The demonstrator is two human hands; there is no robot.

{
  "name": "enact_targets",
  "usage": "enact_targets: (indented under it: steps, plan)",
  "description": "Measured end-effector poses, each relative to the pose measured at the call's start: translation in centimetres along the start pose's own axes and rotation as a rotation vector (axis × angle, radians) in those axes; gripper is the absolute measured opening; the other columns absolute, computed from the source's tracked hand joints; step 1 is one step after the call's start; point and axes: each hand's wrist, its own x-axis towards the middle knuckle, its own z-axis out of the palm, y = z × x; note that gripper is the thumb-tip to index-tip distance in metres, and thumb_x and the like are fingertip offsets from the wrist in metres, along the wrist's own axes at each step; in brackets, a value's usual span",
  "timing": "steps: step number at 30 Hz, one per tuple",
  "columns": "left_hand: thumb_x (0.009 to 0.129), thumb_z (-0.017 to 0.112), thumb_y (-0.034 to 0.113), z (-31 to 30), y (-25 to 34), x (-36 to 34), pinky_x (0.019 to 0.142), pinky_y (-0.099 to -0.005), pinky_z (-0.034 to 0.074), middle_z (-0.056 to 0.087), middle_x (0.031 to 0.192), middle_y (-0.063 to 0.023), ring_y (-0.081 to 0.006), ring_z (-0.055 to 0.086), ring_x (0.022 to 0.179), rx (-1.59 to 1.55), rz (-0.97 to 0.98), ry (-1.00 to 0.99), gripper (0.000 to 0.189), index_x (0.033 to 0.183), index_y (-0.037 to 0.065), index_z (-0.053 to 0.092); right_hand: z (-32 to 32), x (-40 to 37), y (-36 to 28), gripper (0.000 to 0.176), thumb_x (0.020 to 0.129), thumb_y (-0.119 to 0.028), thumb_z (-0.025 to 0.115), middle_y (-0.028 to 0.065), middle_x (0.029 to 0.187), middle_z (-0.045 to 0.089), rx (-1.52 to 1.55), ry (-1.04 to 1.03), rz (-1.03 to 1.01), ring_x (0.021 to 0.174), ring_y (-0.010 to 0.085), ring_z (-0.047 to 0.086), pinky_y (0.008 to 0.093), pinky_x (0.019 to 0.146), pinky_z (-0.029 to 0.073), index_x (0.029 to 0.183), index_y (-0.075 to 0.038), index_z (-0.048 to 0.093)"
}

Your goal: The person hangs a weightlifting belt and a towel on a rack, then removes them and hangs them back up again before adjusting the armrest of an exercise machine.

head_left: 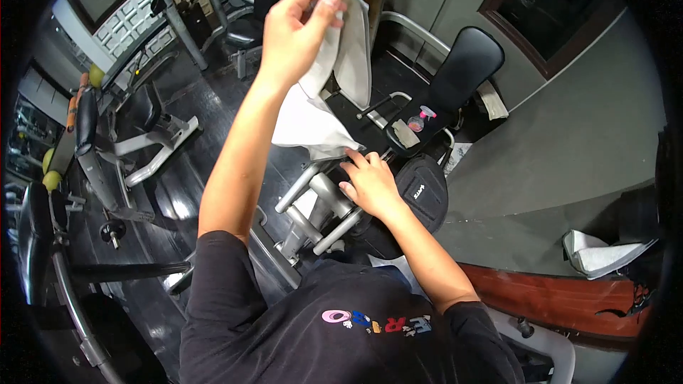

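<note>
A white towel with a grey border (352, 57) hangs folded from my raised left hand (302, 28), which pinches its top edge between thumb and fingers. Its lower white part (309, 124) spreads out beneath, over the machine. My right hand (371, 183) is lower, beside the towel's bottom corner; a fingertip appears to touch that corner, while the thumb and fingers stand apart. Under this hand are the grey padded rollers and bars (329, 195) of a gym machine. A black backpack (423, 192) sits just right of the right hand.
Ahead stands a seat with a black backrest (468, 64); a spray bottle (421, 119) and a folded cloth (405, 134) lie on its seat. Several gym machines (146, 110) fill the left side. A grey wall (555, 156) curves along the right, with another towel (605, 254) near it.
</note>
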Motion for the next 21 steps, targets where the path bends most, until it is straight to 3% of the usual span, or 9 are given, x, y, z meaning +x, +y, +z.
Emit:
enact_targets:
  steps: [5,6,8,10,14,16,18,19,21]
  plan:
    - [0.104,0.059,0.025,0.2,2.5,3.2,0.079,-0.0251,0.05,0.073,0.11,-0.0085,-0.0132,0.07,0.092,-0.017,0.084,0.065,0.03,0.119,-0.001,0.065,0.2,0.1,0.1,0.042,0.079,-0.026,0.077,0.0095,0.133,0.058,0.007,0.015,0.019,0.106,0.0316,0.057,0.0437,0.088,0.05,0.116,-0.007,0.07]
    - [0.102,0.061,0.016,0.6,2.9,3.6,0.072,-0.0276,0.052,0.073,0.092,-0.0057,-0.0148,0.069,0.081,-0.076,0.035,0.116,0.016,0.107,0.004,0.069,0.2,0.1,0.0,0.042,0.079,-0.026,0.077,0.0095,0.133,0.058,0.009,0.023,0.024,0.106,0.0316,0.057,0.0437,0.088,0.05,0.116,-0.007,0.07]
    - [0.105,0.057,0.017,0.2,4.0,3.6,0.072,-0.0201,0.048,0.071,0.094,0.0001,-0.0052,0.063,0.082,-0.09,0.048,0.127,0.017,0.109,0.004,0.067,0.1,0.1,-0.1,0.048,0.08,-0.024,0.077,0.0098,0.128,0.06,0.015,0.081,0.068,0.104,0.0314,0.059,0.0439,0.086,0.05,0.124,-0.008,0.066]
    - [0.105,0.058,0.025,-1.0,4.3,3.4,0.082,-0.026,0.051,0.072,0.111,-0.0099,-0.0146,0.07,0.093,-0.046,0.133,0.121,0.032,0.121,-0.002,0.064,-0.2,0.7,-0.2,0.05,0.08,-0.023,0.076,0.0096,0.124,0.061,-0.003,0.08,0.072,0.103,0.031,0.06,0.0439,0.085,0.05,0.126,-0.008,0.064]
    - [0.105,0.058,0.023,-1.9,4.5,2.5,0.082,-0.0263,0.052,0.071,0.112,-0.0105,-0.0155,0.07,0.095,-0.074,0.139,0.119,0.031,0.121,-0.002,0.064,1.4,3.1,0.9,0.048,0.083,-0.02,0.071,0.0102,0.116,0.063,-0.082,0.06,0.099,0.099,0.0301,0.063,0.0438,0.082,0.049,0.129,-0.009,0.063]
    - [0.104,0.058,0.023,-2.2,5.2,2.1,0.082,-0.0263,0.052,0.071,0.112,-0.0104,-0.0155,0.07,0.096,-0.073,0.133,0.125,0.031,0.121,-0.002,0.064,2.9,5.1,2.5,0.026,0.087,-0.015,0.06,0.0184,0.109,0.069,-0.054,0.005,0.158,0.102,0.034,0.067,0.0471,0.086,0.051,0.11,-0.007,0.07]
    - [0.104,0.058,0.023,-2.8,5.9,1.9,0.082,-0.0266,0.052,0.072,0.111,-0.0102,-0.0153,0.07,0.096,-0.096,0.114,0.129,0.03,0.12,-0.002,0.064,3.5,5.8,3.2,0.017,0.087,-0.012,0.058,0.0241,0.094,0.071,0.311,-0.011,0.551,0.101,0.0396,0.069,0.0512,0.088,0.053,0.093,-0.001,0.07]
    - [0.104,0.058,0.023,-3.2,6.2,1.8,0.082,-0.0266,0.052,0.072,0.111,-0.0102,-0.0153,0.07,0.096,-0.093,0.117,0.131,0.03,0.12,-0.002,0.064,1.0,4.7,2.3,0.019,0.085,-0.014,0.06,0.0267,0.086,0.07,0.253,0.121,0.281,0.094,0.0444,0.069,0.0532,0.087,0.054,0.087,0.002,0.071]
    - [0.104,0.058,0.022,-4.2,6.6,1.5,0.082,-0.0262,0.052,0.072,0.109,-0.0098,-0.0148,0.07,0.095,-0.066,0.177,0.087,0.028,0.118,-0.001,0.066,0.7,4.6,3.7,0.023,0.082,-0.019,0.066,0.0237,0.091,0.072,0.097,-0.032,0.283,0.093,0.0419,0.071,0.05,0.084,0.057,0.091,-0.001,0.075]
